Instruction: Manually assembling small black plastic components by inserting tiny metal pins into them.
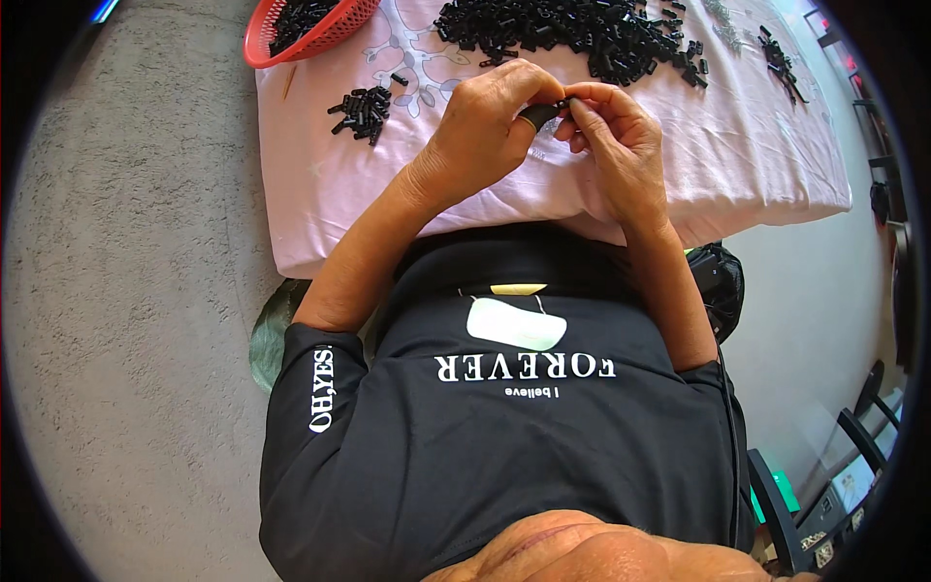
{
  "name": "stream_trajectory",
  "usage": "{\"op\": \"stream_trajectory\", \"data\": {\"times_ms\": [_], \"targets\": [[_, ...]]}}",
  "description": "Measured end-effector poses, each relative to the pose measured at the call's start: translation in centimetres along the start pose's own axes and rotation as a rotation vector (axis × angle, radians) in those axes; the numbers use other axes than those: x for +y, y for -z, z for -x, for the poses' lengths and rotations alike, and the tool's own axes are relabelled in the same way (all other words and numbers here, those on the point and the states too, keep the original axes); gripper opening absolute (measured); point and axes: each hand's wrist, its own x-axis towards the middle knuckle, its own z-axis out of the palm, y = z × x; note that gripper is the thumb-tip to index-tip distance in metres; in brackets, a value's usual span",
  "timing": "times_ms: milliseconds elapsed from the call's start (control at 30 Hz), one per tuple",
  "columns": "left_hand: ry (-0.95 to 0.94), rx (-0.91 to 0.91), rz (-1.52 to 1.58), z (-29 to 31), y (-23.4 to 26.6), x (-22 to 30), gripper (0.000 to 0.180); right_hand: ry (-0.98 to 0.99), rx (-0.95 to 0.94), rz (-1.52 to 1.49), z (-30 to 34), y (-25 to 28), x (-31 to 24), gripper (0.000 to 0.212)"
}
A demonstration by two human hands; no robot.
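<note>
My left hand (482,118) and my right hand (623,141) meet over the near part of the cloth-covered table. Between their fingertips is a small black plastic piece (562,103), mostly hidden by the fingers. Both hands are closed in a pinch at it. A black finger sleeve (539,116) covers a digit of my left hand, with a yellowish band at its edge. Beyond my hands lies a large heap of small black plastic pieces (621,48). A smaller pile of similar pieces (365,114) lies left of my left hand.
A red plastic basket (325,37) with more black pieces stands at the far left. A thin wooden stick (289,82) lies near it. More black pieces (779,63) sit at the far right on the pink patterned cloth (756,175). Dark shelving lines the right side.
</note>
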Motion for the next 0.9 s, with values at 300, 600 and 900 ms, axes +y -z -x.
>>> {"op": "stream_trajectory", "data": {"times_ms": [300, 600, 900], "targets": [[0.052, -0.215, -0.13, 2.6, 1.0, 0.5, 0.033, -0.049, 0.035, -0.049, 0.2, 0.2, 0.1, 0.016], [0.039, -0.2, -0.196, 2.9, -0.1, 0.8, 0.032, -0.057, 0.035, -0.073, 0.0, 0.4, 0.1, 0.013], [0.121, 0.065, 0.0, 1.0, 0.0, 1.4, 0.019, -0.064, 0.023, -0.061, 0.0, 0.2, -0.1, 0.012]]}}
